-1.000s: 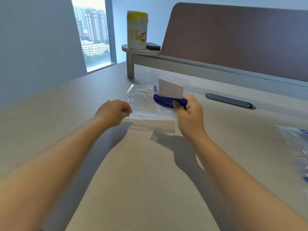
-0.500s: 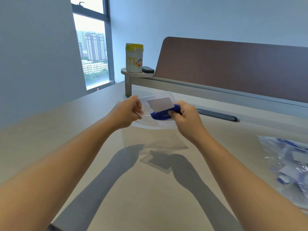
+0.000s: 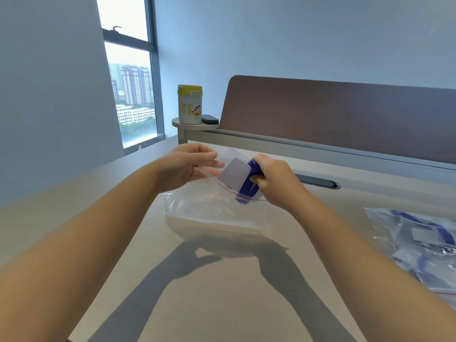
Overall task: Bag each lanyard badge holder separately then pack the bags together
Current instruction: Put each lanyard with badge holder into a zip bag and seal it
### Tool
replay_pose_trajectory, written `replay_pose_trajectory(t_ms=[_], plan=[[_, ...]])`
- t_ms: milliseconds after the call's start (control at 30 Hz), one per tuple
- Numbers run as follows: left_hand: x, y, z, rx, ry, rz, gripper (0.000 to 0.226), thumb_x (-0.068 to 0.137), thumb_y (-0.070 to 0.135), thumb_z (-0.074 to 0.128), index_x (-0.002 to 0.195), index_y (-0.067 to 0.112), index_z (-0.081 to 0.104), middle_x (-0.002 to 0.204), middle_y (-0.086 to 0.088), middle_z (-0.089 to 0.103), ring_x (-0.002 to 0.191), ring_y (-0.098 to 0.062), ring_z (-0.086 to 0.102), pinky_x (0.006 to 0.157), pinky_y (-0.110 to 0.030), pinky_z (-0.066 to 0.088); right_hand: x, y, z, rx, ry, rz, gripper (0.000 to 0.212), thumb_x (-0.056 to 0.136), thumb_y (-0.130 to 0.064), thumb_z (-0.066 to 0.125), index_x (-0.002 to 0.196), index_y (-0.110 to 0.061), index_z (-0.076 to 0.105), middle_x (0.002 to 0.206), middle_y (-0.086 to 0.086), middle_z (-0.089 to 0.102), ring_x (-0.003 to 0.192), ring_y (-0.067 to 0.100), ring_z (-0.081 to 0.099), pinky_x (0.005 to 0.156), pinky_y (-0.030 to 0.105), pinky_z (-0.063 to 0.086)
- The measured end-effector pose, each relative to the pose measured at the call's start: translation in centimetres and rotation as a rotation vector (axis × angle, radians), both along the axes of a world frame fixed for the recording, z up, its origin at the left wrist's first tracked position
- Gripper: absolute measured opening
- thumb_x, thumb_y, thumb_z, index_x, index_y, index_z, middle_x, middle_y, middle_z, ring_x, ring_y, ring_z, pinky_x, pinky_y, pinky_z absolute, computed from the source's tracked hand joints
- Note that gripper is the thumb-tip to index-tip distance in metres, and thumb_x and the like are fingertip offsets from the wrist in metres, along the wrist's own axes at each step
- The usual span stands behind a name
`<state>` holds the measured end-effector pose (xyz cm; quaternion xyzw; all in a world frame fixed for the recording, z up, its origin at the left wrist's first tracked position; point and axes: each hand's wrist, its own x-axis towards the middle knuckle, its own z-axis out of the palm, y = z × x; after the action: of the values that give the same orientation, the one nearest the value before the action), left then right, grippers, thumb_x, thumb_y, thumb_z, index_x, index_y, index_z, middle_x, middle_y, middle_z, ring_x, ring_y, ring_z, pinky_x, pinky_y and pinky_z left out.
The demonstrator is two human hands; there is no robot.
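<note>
Above the desk centre: both hands work held up off the beige desk (image 3: 222, 304), their shadows cast on the near surface.
Left hand: left hand (image 3: 183, 167) pinches the upper lip of the clear zip bag (image 3: 212, 208); thumb and fingers are only lightly bent, the fingertips spread along the film.
Right hand: right hand (image 3: 276, 180) is curled tight round the bundled blue lanyard (image 3: 249, 187) and grips it.
Badge holder: white card in its badge holder (image 3: 234, 176) sticks out to the left of the right fist, tilted, at the bag's mouth. How far it is inside I cannot tell.
Bag: mouth faces far side, marked by a thin red zip line; the body sags down toward the desk on the near side. Whether the bottom edge touches the desk is unclear.
Packed bags: heap of clear bags with blue lanyards and white cards (image 3: 419, 240) lies on the desk at the right edge, well apart from the hands.
Far side: brown divider panel (image 3: 345, 114) along the desk's far edge; dark oval cable slot (image 3: 318, 181) just beyond the right hand.
Far left: white canister with yellow lid (image 3: 189, 104) on a small round shelf, a black flat object (image 3: 210, 119) just beside it; window (image 3: 130, 95) with buildings beyond.
</note>
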<state>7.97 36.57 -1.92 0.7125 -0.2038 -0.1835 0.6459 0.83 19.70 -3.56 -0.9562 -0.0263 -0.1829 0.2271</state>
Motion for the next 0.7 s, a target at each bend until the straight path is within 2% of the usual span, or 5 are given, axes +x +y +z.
replay_pose_trajectory(t_ms=[167, 267, 500, 600, 700], plan=[[-0.4, -0.1, 0.2, 0.165, -0.082, -0.113, 0.036, 0.082, -0.021, 0.043, 0.082, 0.013, 0.053, 0.096, -0.004, 0.056, 0.088, -0.019, 0.054, 0.069, -0.020, 0.052, -0.1, -0.4, -0.1, 0.033, 0.020, -0.005, 0.029, 0.090, 0.000, 0.044, 0.117, -0.009, 0.049, 0.120, 0.014, 0.058, 0.094, 0.022, 0.049, 0.075, 0.026, 0.042], [-0.5, -0.4, -0.4, 0.256, -0.213, -0.038, 0.039, 0.081, -0.023, 0.044, 0.080, 0.014, 0.053, 0.090, -0.002, 0.055, 0.088, -0.020, 0.052, 0.072, -0.017, 0.046, -0.2, -0.5, -0.3, 0.078, 0.042, 0.010, 0.028, 0.090, 0.001, 0.042, 0.115, -0.008, 0.050, 0.119, 0.013, 0.058, 0.093, 0.019, 0.049, 0.079, 0.030, 0.046], [-0.4, -1.4, -0.8, 0.011, -0.210, 0.124, 0.025, 0.085, -0.008, 0.051, 0.081, 0.016, 0.055, 0.103, -0.008, 0.061, 0.099, -0.022, 0.058, 0.083, -0.025, 0.049, 0.4, 0.0, -0.1, 0.086, 0.112, 0.032, 0.023, 0.091, -0.004, 0.034, 0.100, -0.006, 0.055, 0.106, 0.012, 0.056, 0.090, 0.024, 0.049, 0.070, 0.028, 0.039], [-0.4, -1.9, -0.4, -0.135, -0.170, 0.189, 0.025, 0.086, -0.007, 0.050, 0.082, 0.017, 0.054, 0.104, -0.010, 0.060, 0.099, -0.023, 0.060, 0.086, -0.027, 0.048, 0.4, 0.5, 0.0, 0.103, 0.087, 0.064, 0.038, 0.097, -0.027, 0.032, 0.110, -0.002, 0.058, 0.109, 0.008, 0.047, 0.098, 0.019, 0.044, 0.082, 0.029, 0.034], [-0.2, -1.7, 0.1, -0.286, -0.104, 0.195, 0.026, 0.088, -0.011, 0.045, 0.083, 0.014, 0.054, 0.094, -0.011, 0.062, 0.087, -0.019, 0.064, 0.071, -0.019, 0.055, 0.6, 0.9, 0.2, -0.011, 0.105, 0.000, 0.054, 0.089, -0.047, 0.043, 0.134, -0.016, 0.044, 0.136, 0.006, 0.035, 0.128, 0.024, 0.030, 0.104, 0.041, 0.029]])
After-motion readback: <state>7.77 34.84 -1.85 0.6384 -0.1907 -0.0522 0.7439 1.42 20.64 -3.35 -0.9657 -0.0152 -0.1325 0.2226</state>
